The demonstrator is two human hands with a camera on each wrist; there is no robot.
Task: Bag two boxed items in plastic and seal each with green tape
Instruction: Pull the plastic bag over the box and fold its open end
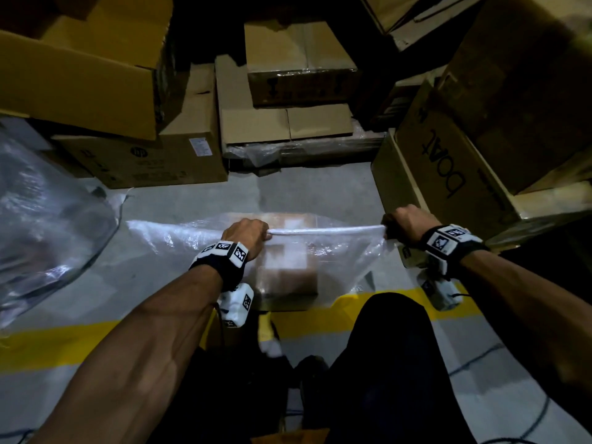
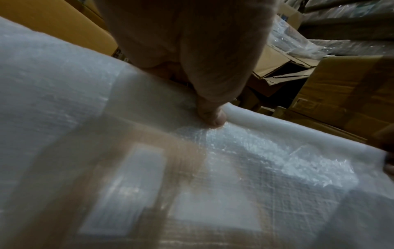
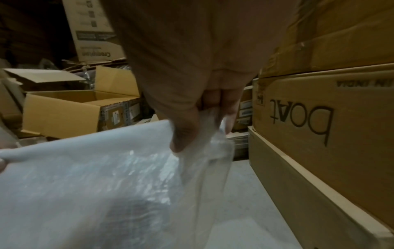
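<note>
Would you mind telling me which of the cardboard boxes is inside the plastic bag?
The small box between both hands, seen through the bag.

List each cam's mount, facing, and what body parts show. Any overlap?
Head: on the head, looks down at the bag over the box on the floor; both forearms, left hand, right hand, legs.
Left wrist: along the left hand, at the bag's stretched edge; thumb.
Right wrist: along the right hand, at the bag corner; fingers.
Shared: all show the bag.

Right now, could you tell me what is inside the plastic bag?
A brown cardboard box with pale labels shows through the plastic bag. Its underside and any contents are hidden.
</note>
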